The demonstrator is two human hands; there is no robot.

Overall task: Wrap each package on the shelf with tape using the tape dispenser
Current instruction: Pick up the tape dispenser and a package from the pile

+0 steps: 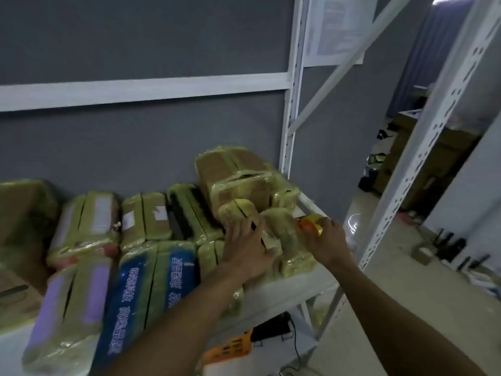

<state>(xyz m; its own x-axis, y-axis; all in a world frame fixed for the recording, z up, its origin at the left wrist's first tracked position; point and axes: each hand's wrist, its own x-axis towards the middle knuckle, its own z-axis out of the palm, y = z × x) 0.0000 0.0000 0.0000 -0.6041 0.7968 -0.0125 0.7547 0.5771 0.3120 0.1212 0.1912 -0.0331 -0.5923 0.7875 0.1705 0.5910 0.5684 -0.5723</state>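
1. Progress: nearly every package on the white shelf (282,290) already carries glossy yellowish tape, so the job looks mostly done.
2. Current item: a small package (287,234), just below and right of the tall brown box (233,180), seems to be the one being wrapped.
3. The left hand (245,248) lies against that package's left side, grip wide and fingers flat.
4. The right hand (329,237) has its grip closed round the orange tape dispenser (310,223), which is at the package's right side, below and right of the tall box.
5. Count: two hands, one dispenser and roughly a dozen packages. Blur prevents an exact tally.
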